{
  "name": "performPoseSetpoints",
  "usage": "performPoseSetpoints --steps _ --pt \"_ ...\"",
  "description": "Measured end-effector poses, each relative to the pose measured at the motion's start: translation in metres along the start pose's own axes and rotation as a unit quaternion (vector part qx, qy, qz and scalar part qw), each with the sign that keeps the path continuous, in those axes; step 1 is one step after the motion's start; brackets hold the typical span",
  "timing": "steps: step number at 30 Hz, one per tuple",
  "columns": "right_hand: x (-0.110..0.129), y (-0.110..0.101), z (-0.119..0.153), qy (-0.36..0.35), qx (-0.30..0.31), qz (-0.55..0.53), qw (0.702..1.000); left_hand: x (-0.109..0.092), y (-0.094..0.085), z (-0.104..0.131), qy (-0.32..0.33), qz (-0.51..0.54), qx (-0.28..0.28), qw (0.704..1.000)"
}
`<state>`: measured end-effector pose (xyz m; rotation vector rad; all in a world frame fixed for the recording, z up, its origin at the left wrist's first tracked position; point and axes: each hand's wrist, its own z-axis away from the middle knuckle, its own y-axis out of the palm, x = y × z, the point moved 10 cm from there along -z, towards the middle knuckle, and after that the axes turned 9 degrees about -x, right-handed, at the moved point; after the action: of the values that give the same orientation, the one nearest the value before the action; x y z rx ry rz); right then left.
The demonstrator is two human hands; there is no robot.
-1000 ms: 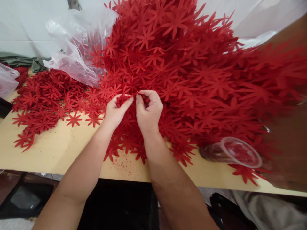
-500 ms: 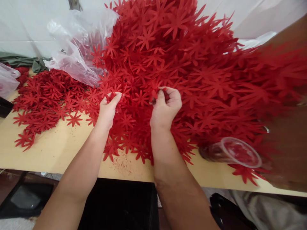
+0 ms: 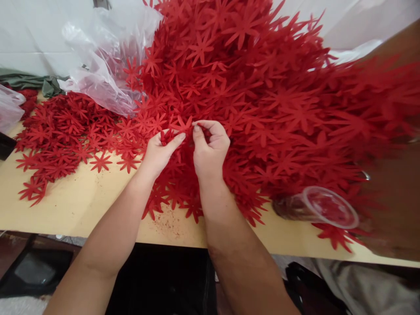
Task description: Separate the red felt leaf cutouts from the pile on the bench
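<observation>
In front of the big pile of red flower-shaped cutouts [image 3: 278,100], my two hands are close together. My left hand [image 3: 164,146] is closed, thumb against fingers, pinching a red flower cutout [image 3: 166,136] whose petals show between them. Just to its right, my right hand [image 3: 211,146] is curled with the thumb pressed to the forefinger, near the petals of a red flower [image 3: 181,124]. What sits inside its fingers is mostly hidden; a bit of red shows there.
A clear plastic cup [image 3: 315,208] lies tilted at the right. A clear plastic bag [image 3: 111,78] stands behind a lower heap of red flowers [image 3: 68,131] on the left. The pale tabletop [image 3: 108,197] carries red crumbs near its front edge.
My hands have come together: the left has moved right, the right has moved left. Both keep their pinched shape.
</observation>
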<state>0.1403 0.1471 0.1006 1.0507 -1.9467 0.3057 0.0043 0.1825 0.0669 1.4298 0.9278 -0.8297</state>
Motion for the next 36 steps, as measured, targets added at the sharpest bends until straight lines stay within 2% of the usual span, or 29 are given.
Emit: performPoseSetpoints --steps 2,5,9,13,16,18,23,29,36 --pt "-0.009 -0.002 0.000 0.026 -0.015 -0.016 0.999 0.002 0.007 0.002 -0.003 -0.002 0.030 1.000" --pt "-0.019 -0.003 -0.001 0.052 -0.019 -0.031 0.998 0.003 0.011 0.004 -0.006 -0.016 0.045 0.999" --pt "-0.012 -0.008 -0.007 0.014 -0.019 -0.023 0.999 0.007 0.001 0.003 -0.033 -0.038 0.013 0.999" --pt "0.003 -0.002 -0.008 -0.015 0.032 -0.021 0.999 0.004 -0.006 0.000 -0.043 -0.042 -0.011 0.998" --pt "0.010 0.009 -0.003 -0.017 0.080 -0.018 0.996 0.007 -0.007 -0.001 -0.058 -0.033 -0.009 0.998" --pt "0.011 0.013 0.001 -0.020 0.089 -0.012 0.996 0.006 -0.005 -0.002 -0.048 -0.017 -0.005 0.999" --pt "0.014 0.013 0.004 -0.061 0.069 0.032 0.995 0.004 -0.001 -0.006 -0.009 -0.002 0.005 1.000" --pt "0.022 0.004 0.004 -0.118 0.014 0.112 0.987 0.005 -0.006 -0.007 0.017 -0.013 -0.016 1.000" --pt "0.001 0.005 0.003 -0.041 0.018 0.081 0.996 0.005 -0.009 -0.003 -0.012 -0.010 -0.038 0.999"
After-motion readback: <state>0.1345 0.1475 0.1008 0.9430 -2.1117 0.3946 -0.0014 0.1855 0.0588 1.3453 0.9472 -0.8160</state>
